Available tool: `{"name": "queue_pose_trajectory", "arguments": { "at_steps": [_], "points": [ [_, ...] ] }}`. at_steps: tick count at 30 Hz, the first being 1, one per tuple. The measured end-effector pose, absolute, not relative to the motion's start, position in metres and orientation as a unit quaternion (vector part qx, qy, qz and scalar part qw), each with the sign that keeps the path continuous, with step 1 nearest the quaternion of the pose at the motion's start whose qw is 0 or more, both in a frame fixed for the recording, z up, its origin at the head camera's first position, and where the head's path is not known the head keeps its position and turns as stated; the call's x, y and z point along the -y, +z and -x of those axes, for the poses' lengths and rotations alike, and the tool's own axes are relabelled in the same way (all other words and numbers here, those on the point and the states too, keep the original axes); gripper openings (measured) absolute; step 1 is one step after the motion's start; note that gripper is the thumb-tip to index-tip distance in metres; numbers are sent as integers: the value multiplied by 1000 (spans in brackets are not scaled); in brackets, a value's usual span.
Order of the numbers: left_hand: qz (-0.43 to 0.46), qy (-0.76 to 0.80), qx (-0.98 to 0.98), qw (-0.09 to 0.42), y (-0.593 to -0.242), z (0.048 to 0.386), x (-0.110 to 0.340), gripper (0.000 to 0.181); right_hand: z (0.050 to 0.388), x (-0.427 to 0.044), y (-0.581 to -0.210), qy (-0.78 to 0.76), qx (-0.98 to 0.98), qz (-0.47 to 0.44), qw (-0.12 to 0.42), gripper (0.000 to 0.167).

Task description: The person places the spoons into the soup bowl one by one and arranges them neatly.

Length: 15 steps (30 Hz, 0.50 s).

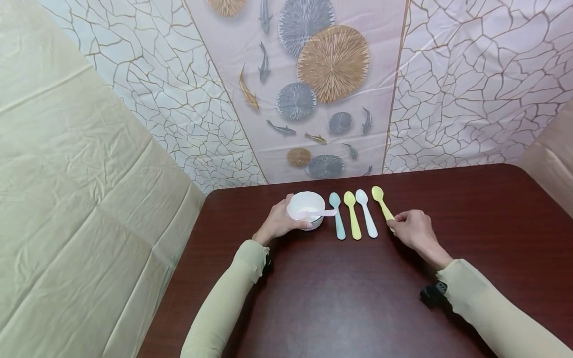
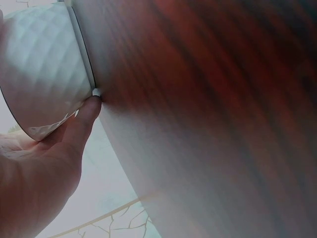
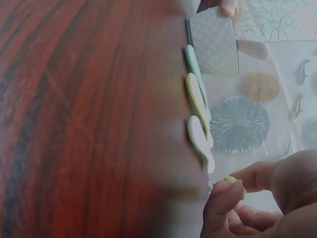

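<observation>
On the left, my left hand [image 1: 279, 220] grips the side of a white bowl [image 1: 306, 200]; its quilted outer wall [image 2: 44, 54] shows in the left wrist view. A pale pink spoon [image 1: 323, 213] lies across the bowl, its handle sticking out past the right rim. My right hand [image 1: 416, 229] pinches the handle end of a yellow spoon [image 1: 381, 200], whose head points toward the back wall. Between the hands lie a teal spoon [image 1: 337, 220], another yellow spoon [image 1: 353, 218] and a white spoon [image 1: 368, 217], side by side, heads to the back.
The dark brown wooden table [image 1: 331, 298] has its back edge just behind the spoons. A patterned cloth backdrop [image 1: 331, 144] rises behind it, and a plain cream cloth [image 1: 89, 199] hangs along the left. A black device [image 1: 433, 294] sits at the right wrist.
</observation>
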State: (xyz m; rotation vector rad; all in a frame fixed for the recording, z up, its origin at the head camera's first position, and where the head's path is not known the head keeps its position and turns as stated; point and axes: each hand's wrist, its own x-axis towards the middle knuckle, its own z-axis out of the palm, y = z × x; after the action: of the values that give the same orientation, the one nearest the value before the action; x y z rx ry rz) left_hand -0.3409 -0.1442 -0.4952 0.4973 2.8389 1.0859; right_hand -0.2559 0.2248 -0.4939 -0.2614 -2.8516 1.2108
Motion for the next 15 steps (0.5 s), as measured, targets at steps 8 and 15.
{"name": "queue_pose_trajectory", "arguments": {
  "at_steps": [8,15],
  "points": [
    [-164,352,-921,28,-496,341,144,92,255,-225,-488,414,906,91,17,29],
    [-156,350,-923,33,-494,340,144,97,252,-225,-482,424,900,89,37,30]
  ]
}}
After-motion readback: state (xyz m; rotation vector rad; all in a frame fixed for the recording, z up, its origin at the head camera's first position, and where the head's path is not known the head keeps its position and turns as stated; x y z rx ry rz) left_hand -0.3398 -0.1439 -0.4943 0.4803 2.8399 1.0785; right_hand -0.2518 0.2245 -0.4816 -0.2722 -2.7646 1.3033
